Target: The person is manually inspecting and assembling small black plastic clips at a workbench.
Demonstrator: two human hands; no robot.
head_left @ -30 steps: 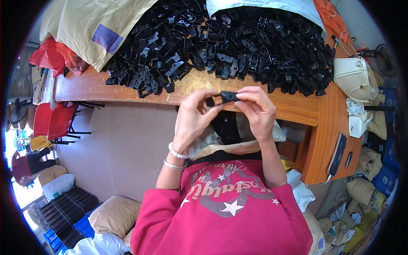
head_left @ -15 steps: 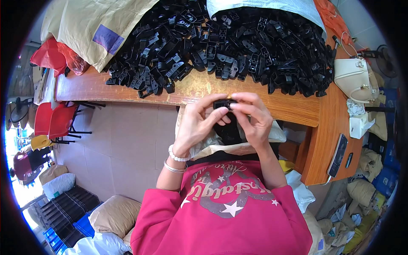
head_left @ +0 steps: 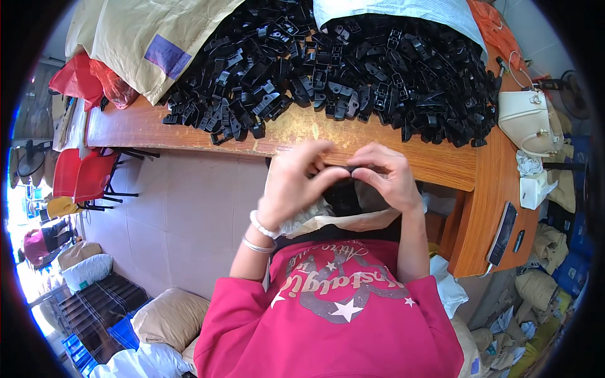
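Just off the table's front edge, both hands meet over a small black plastic part (head_left: 345, 169), mostly covered by fingers. My left hand (head_left: 293, 186), slightly smeared by motion, is closed with its thumb tip pressed to the part. My right hand (head_left: 389, 176) pinches the part's other end between thumb and fingers. Below them an open pale sack (head_left: 353, 220) rests at my lap, with dark contents showing inside. A large heap of similar black plastic parts (head_left: 353, 69) covers the far side of the wooden table (head_left: 296, 129).
Large sacks, one cream (head_left: 145, 38) and one white (head_left: 403, 9), lie against the heap. To the right are a cream handbag (head_left: 524, 120), a tissue pack (head_left: 535, 189) and a phone (head_left: 502, 233). A red chair (head_left: 82, 175) stands at the left, above stuffed sacks (head_left: 170, 321).
Both hands have come slightly lower, toward the sack. The black part, plainly seen between the fingers before, is now mostly hidden. My left hand has turned and its fingers have shifted.
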